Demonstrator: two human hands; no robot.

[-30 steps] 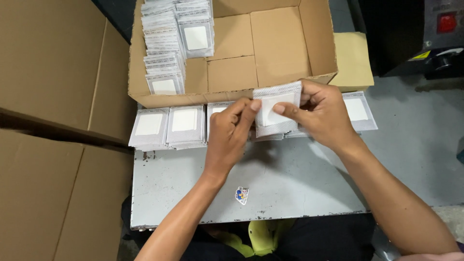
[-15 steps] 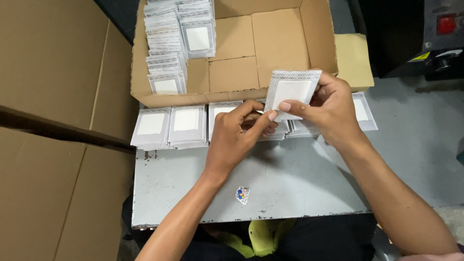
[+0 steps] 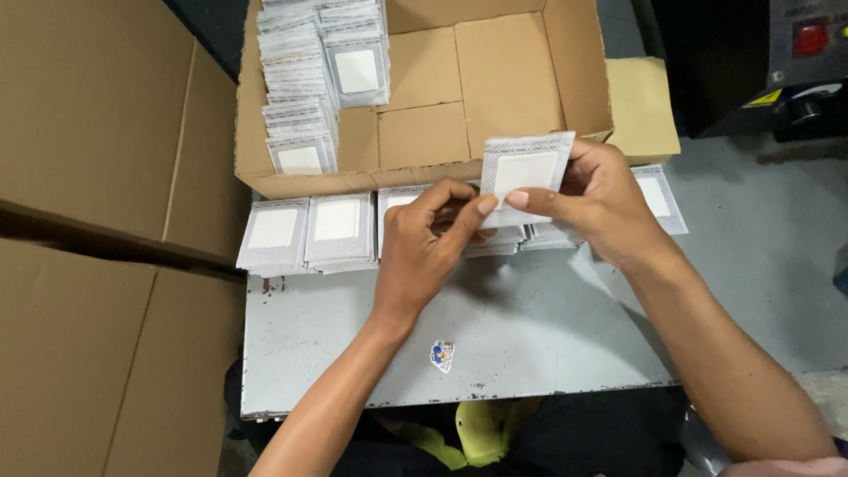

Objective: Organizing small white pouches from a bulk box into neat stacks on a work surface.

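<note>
Since half a second ago the packet (image 3: 525,173) has dipped a little, and the left hand (image 3: 422,252) has brought its forefinger up to the packet's lower left corner. That packet, a silvery pouch with a white square label, is held upright in the right hand (image 3: 594,205), thumb across its bottom edge and fingers behind: a closed pinch grip. It hangs above the row of stacked packets (image 3: 305,231), at about 12 o'clock from the left hand, in front of the near wall of the cardboard box (image 3: 517,79).

The left hand's grip is loosely curled, with its fingertip at the packet. Whether it also pinches a packet from the stack beneath cannot be told.

Judging by this, one packet is being checked or separated by hand; the next move would call for a clean hold on a single thin pouch.

Both hands hide the middle stacks on the table (image 3: 495,327). At 11 o'clock the box's packed rows (image 3: 305,97) run out of frame.
</note>
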